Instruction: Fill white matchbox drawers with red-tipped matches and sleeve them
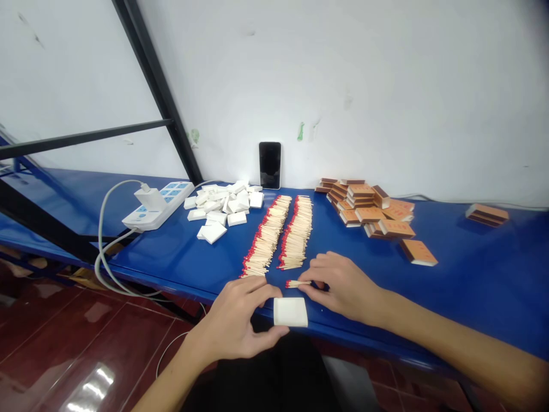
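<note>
My left hand [240, 317] grips a white matchbox tray [290, 312] by its left end, at the front edge of the blue table. Its hollow side faces up, and I see no matches in it. Just behind the tray, my right hand [338, 286] pinches a small bunch of matches [295, 283], their red heads pointing left. Two long rows of red-headed matches lie beyond my hands, a left row [266, 237] and a right row [297, 234].
White trays [225, 203] are heaped at the back left, near a power strip [160, 203] with cables. A phone [270, 166] leans on the wall. Orange matchbox sleeves [364, 206] are piled at the back right, with a few lying apart. A black metal frame [160, 86] rises at left.
</note>
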`<state>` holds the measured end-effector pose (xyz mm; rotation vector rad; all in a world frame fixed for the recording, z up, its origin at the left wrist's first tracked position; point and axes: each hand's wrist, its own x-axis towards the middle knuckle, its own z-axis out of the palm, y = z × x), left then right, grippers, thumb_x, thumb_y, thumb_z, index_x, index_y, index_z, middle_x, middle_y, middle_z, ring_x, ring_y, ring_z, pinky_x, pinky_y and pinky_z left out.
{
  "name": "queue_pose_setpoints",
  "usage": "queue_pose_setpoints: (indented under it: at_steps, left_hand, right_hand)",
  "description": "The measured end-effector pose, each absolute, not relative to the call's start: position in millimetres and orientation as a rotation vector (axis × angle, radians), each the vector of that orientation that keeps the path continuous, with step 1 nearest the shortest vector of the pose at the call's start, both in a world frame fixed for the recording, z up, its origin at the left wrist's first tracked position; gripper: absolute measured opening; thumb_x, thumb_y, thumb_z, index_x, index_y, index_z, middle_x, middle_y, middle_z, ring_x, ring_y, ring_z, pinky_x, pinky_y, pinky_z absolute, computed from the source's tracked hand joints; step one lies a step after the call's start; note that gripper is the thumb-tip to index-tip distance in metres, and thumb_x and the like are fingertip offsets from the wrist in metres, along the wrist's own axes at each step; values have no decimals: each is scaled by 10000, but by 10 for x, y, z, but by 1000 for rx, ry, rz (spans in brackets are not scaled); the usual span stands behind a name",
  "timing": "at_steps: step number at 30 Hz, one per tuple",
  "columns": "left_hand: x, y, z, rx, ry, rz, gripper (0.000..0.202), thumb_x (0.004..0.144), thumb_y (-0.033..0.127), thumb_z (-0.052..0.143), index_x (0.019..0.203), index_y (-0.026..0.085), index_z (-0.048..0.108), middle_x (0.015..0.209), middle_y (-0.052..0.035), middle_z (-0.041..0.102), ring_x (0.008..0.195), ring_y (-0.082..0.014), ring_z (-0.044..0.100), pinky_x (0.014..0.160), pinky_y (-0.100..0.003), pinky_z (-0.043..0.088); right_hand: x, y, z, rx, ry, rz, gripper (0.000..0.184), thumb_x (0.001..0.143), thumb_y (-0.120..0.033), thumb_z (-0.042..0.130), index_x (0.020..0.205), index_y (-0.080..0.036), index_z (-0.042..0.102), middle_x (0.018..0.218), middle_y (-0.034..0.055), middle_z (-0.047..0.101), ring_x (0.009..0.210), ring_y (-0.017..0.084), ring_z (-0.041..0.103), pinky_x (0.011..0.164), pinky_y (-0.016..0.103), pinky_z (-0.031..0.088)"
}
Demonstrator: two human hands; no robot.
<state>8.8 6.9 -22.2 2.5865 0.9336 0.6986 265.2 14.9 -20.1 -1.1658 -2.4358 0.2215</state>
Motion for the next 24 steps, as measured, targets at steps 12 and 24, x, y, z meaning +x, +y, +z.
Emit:
queue_pose_setpoints:
  at_steps: [12, 24]
  left_hand:
    - [109, 60, -211, 2606, 963, 718, 278, 763, 348, 741, 1001, 227, 663, 826, -4, 653, 793, -207, 649, 727, -310, 466]
    - [146, 65, -230, 2596, 967, 735, 259, 817, 343, 721, 1030, 219, 641, 838, -8, 663, 754, -193, 626, 646, -290, 430]
  right_hand:
    - [2630, 144, -191, -1158, -2417, 223, 177, 926, -202, 609, 750, -200, 622, 671, -36, 617, 658, 134, 537, 679, 292, 312]
    - [2591, 24, -69, -833, -2352, 302, 219, 993, -255, 534, 868, -184, 700, 616, -23, 570, 579, 116, 501, 597, 255, 348]
